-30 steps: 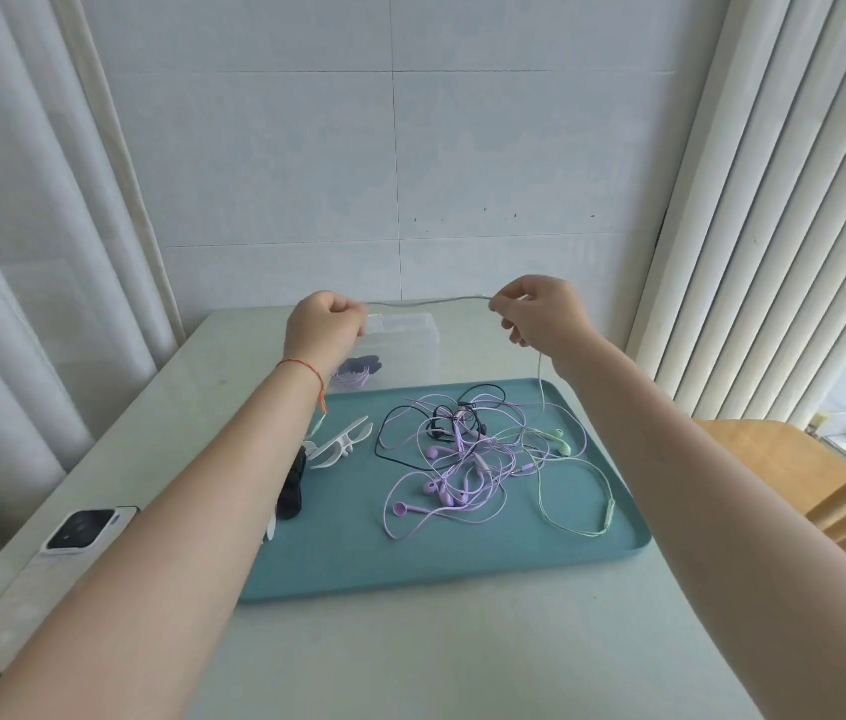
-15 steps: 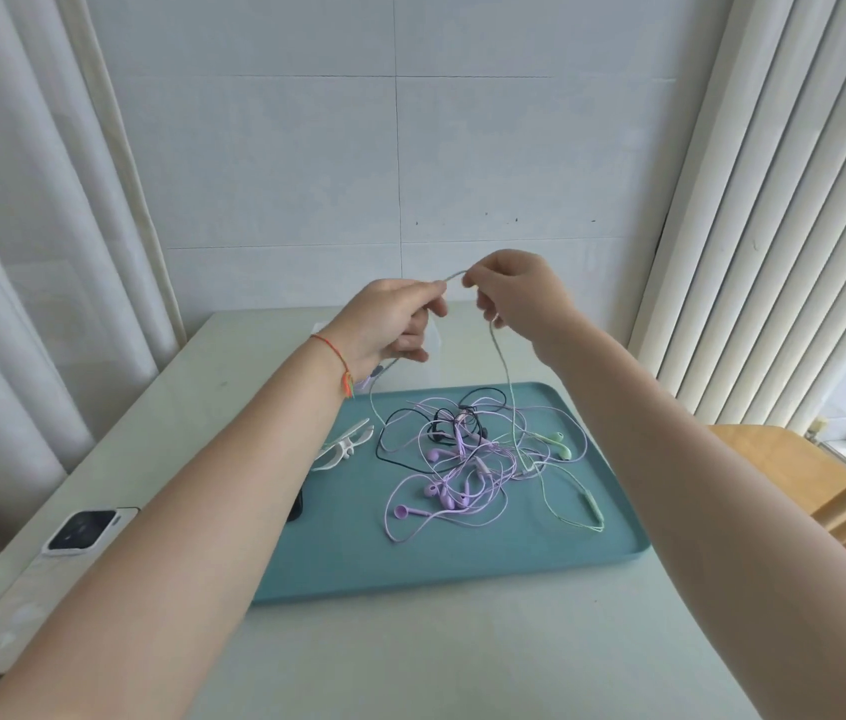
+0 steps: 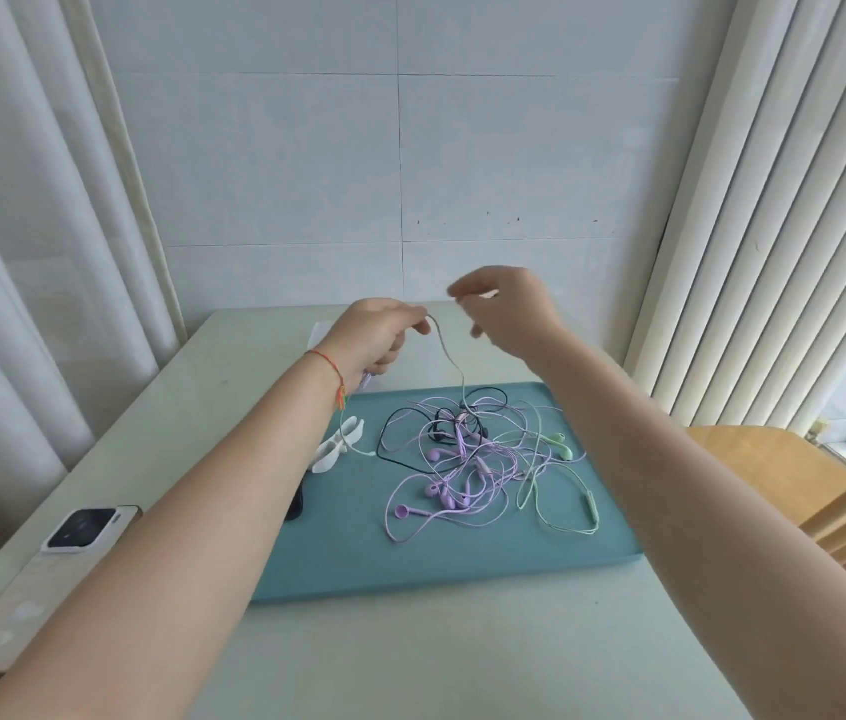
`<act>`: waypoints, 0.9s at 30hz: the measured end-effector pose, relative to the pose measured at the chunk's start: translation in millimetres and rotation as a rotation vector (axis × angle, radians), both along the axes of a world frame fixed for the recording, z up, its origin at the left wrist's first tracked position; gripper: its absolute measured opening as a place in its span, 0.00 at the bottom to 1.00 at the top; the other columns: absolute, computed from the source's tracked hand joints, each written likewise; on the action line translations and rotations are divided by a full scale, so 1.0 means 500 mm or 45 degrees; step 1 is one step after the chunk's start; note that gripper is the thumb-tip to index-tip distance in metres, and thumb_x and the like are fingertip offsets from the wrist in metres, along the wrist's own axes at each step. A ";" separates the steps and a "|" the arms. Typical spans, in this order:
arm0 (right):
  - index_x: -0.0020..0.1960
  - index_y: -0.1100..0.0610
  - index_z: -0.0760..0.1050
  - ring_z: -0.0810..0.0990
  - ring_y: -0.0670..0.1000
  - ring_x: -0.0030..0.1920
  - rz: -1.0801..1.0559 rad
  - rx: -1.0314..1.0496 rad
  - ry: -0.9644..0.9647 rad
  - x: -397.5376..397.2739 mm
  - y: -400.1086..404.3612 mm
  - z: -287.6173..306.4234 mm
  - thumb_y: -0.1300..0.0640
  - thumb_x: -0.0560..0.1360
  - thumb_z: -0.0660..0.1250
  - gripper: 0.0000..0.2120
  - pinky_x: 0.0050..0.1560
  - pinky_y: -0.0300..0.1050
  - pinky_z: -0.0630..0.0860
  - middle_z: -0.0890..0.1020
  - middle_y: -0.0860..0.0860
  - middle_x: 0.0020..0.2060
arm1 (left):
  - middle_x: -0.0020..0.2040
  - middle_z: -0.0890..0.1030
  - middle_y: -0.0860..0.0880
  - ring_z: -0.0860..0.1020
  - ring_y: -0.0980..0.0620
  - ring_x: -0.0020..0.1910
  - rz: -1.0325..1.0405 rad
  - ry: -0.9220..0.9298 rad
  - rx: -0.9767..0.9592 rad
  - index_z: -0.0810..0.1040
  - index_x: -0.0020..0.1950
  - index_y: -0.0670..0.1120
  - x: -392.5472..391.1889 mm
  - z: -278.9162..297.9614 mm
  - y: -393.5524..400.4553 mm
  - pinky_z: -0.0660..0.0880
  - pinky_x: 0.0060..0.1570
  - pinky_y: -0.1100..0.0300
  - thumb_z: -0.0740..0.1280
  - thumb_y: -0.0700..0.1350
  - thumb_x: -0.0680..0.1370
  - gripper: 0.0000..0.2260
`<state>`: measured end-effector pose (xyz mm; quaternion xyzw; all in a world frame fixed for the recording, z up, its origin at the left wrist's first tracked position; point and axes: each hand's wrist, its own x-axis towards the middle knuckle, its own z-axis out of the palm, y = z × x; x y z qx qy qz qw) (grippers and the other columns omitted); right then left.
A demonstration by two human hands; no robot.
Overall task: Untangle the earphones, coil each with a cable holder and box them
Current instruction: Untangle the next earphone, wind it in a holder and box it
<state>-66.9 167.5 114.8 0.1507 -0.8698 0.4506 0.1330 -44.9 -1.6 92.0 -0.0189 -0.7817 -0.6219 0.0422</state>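
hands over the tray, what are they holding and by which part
The left hand pinches a pale green earphone cable at a raised stretch of cord above the tangle. The right hand seems to pinch the cord too; its grip is unclear.

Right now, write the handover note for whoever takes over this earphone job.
Left hand: raised over the table's far side, pinching a pale cable that hangs down into the tangle.
Right hand: raised beside it, fingers curled; whether it grips the cable I cannot tell.
Things: purple earphones, black earphones and green earphones lie knotted together on the teal tray. White cable holder at the tray's left edge. A clear box is mostly hidden behind the left hand.
Done: nothing coiled or boxed.
Left: separate each pair, coil with holders, box them.
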 end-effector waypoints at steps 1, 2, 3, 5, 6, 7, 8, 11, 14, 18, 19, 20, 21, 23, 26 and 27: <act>0.51 0.55 0.81 0.77 0.40 0.26 0.101 -0.010 -0.020 0.009 -0.010 0.001 0.64 0.74 0.62 0.11 0.26 0.32 0.70 0.80 0.43 0.34 | 0.24 0.60 0.52 0.54 0.56 0.21 -0.021 0.006 -0.019 0.76 0.40 0.43 0.001 0.001 0.005 0.50 0.22 0.67 0.63 0.45 0.80 0.10; 0.50 0.55 0.80 0.77 0.41 0.25 0.186 -0.011 -0.048 0.014 -0.019 -0.001 0.64 0.74 0.62 0.11 0.26 0.35 0.73 0.81 0.44 0.33 | 0.24 0.60 0.51 0.54 0.55 0.21 -0.035 0.011 -0.028 0.77 0.39 0.44 0.001 0.002 0.008 0.49 0.23 0.67 0.63 0.45 0.80 0.11; 0.50 0.56 0.80 0.78 0.43 0.26 0.245 -0.003 -0.073 0.017 -0.024 -0.003 0.65 0.73 0.63 0.10 0.28 0.37 0.75 0.82 0.47 0.33 | 0.25 0.60 0.50 0.54 0.55 0.22 -0.043 0.014 -0.029 0.76 0.38 0.44 0.001 0.002 0.010 0.49 0.23 0.66 0.63 0.45 0.80 0.11; 0.46 0.56 0.80 0.79 0.46 0.27 0.268 0.059 -0.091 0.016 -0.028 -0.009 0.64 0.72 0.64 0.09 0.31 0.39 0.76 0.84 0.50 0.33 | 0.26 0.60 0.50 0.54 0.55 0.22 -0.052 0.012 -0.041 0.76 0.38 0.44 0.001 0.001 0.009 0.50 0.23 0.66 0.63 0.44 0.80 0.12; 0.44 0.55 0.80 0.79 0.47 0.27 0.254 0.088 -0.089 0.013 -0.027 -0.012 0.64 0.71 0.64 0.07 0.30 0.39 0.74 0.84 0.52 0.33 | 0.25 0.60 0.50 0.54 0.55 0.22 -0.059 0.005 -0.056 0.76 0.39 0.44 0.001 0.000 0.007 0.50 0.23 0.65 0.63 0.45 0.80 0.12; 0.42 0.55 0.81 0.79 0.47 0.26 0.226 0.102 -0.091 0.010 -0.024 -0.015 0.63 0.72 0.65 0.07 0.28 0.37 0.71 0.84 0.53 0.32 | 0.25 0.60 0.52 0.54 0.55 0.22 -0.064 -0.006 -0.065 0.76 0.40 0.43 0.001 -0.003 0.005 0.50 0.24 0.65 0.63 0.46 0.80 0.11; 0.42 0.55 0.80 0.78 0.46 0.24 0.182 0.092 -0.091 0.005 -0.019 -0.018 0.63 0.73 0.65 0.07 0.25 0.35 0.68 0.83 0.53 0.30 | 0.24 0.60 0.53 0.54 0.56 0.21 -0.066 -0.017 -0.063 0.76 0.41 0.43 0.001 -0.005 0.002 0.49 0.24 0.65 0.63 0.46 0.80 0.11; 0.43 0.56 0.80 0.78 0.48 0.24 -0.075 -0.028 -0.065 -0.021 0.007 -0.032 0.64 0.75 0.63 0.08 0.25 0.35 0.71 0.80 0.50 0.29 | 0.22 0.59 0.55 0.54 0.56 0.21 -0.054 -0.045 -0.005 0.75 0.41 0.43 -0.002 -0.017 -0.012 0.50 0.23 0.66 0.62 0.45 0.81 0.11; 0.47 0.58 0.81 0.82 0.56 0.32 -0.388 -0.097 -0.099 -0.058 0.048 -0.055 0.65 0.74 0.60 0.11 0.35 0.45 0.79 0.80 0.52 0.32 | 0.23 0.59 0.54 0.54 0.56 0.21 -0.032 -0.067 0.078 0.74 0.40 0.44 -0.006 -0.031 -0.032 0.50 0.25 0.64 0.63 0.45 0.80 0.10; 0.51 0.57 0.83 0.76 0.45 0.19 -0.367 0.054 -0.286 -0.063 0.063 -0.078 0.66 0.74 0.59 0.15 0.30 0.37 0.77 0.78 0.52 0.26 | 0.23 0.58 0.54 0.54 0.55 0.21 0.001 -0.091 0.133 0.75 0.40 0.44 -0.012 -0.050 -0.041 0.50 0.25 0.65 0.63 0.44 0.80 0.10; 0.53 0.56 0.82 0.74 0.42 0.17 -0.316 0.077 -0.278 -0.054 0.053 -0.077 0.67 0.74 0.58 0.17 0.26 0.35 0.73 0.78 0.50 0.26 | 0.23 0.58 0.54 0.54 0.55 0.21 0.010 -0.094 0.124 0.75 0.40 0.44 -0.013 -0.054 -0.038 0.50 0.24 0.65 0.63 0.44 0.80 0.09; 0.55 0.55 0.81 0.72 0.41 0.16 -0.255 0.080 -0.239 -0.043 0.039 -0.074 0.67 0.74 0.58 0.17 0.22 0.33 0.71 0.77 0.48 0.27 | 0.23 0.58 0.54 0.54 0.56 0.21 0.013 -0.099 0.112 0.75 0.40 0.43 -0.014 -0.058 -0.035 0.50 0.24 0.66 0.63 0.44 0.80 0.09; 0.56 0.54 0.81 0.73 0.40 0.16 -0.183 0.077 -0.194 -0.030 0.023 -0.068 0.66 0.75 0.59 0.17 0.21 0.32 0.69 0.76 0.45 0.27 | 0.22 0.58 0.54 0.54 0.56 0.20 0.010 -0.104 0.103 0.75 0.41 0.43 -0.015 -0.061 -0.032 0.50 0.23 0.67 0.63 0.44 0.80 0.09; 0.54 0.52 0.81 0.75 0.41 0.19 0.002 0.069 -0.150 -0.006 -0.009 -0.059 0.65 0.76 0.60 0.15 0.23 0.31 0.70 0.77 0.44 0.24 | 0.23 0.58 0.54 0.54 0.56 0.21 -0.005 -0.115 0.098 0.75 0.41 0.43 -0.018 -0.069 -0.024 0.51 0.22 0.67 0.63 0.45 0.80 0.09; 0.52 0.54 0.82 0.79 0.47 0.25 0.216 -0.036 -0.227 0.011 -0.042 -0.055 0.66 0.73 0.57 0.18 0.30 0.36 0.75 0.82 0.52 0.28 | 0.23 0.60 0.53 0.55 0.55 0.21 0.016 -0.106 0.101 0.76 0.41 0.44 -0.023 -0.081 -0.017 0.51 0.23 0.66 0.63 0.45 0.80 0.10; 0.51 0.55 0.82 0.78 0.47 0.25 0.225 -0.074 -0.242 0.008 -0.050 -0.056 0.66 0.72 0.56 0.18 0.30 0.37 0.75 0.84 0.54 0.33 | 0.23 0.61 0.53 0.55 0.55 0.21 0.041 -0.095 0.104 0.76 0.40 0.44 -0.027 -0.086 -0.018 0.50 0.23 0.66 0.63 0.45 0.80 0.10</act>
